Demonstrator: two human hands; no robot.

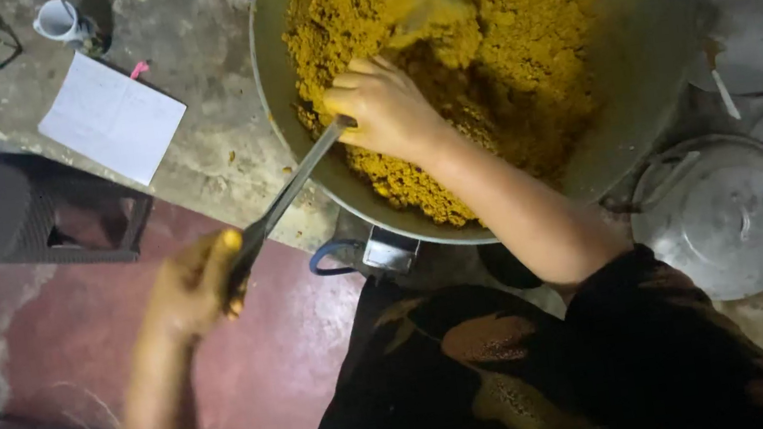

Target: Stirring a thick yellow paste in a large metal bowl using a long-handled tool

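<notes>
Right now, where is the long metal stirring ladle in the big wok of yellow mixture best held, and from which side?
Grip the long metal ladle on its bare shaft, coming from the near left rim of the large metal wok. The shaft slants out there, while its blade is buried. The left hand takes the end, the right hand sits lower.

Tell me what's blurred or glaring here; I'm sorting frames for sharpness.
Head view: left hand smeared by motion blur; right hand and yellow mixture sharper; soft glare on the metal lid; bottom-left corner falls into shadow.
</notes>
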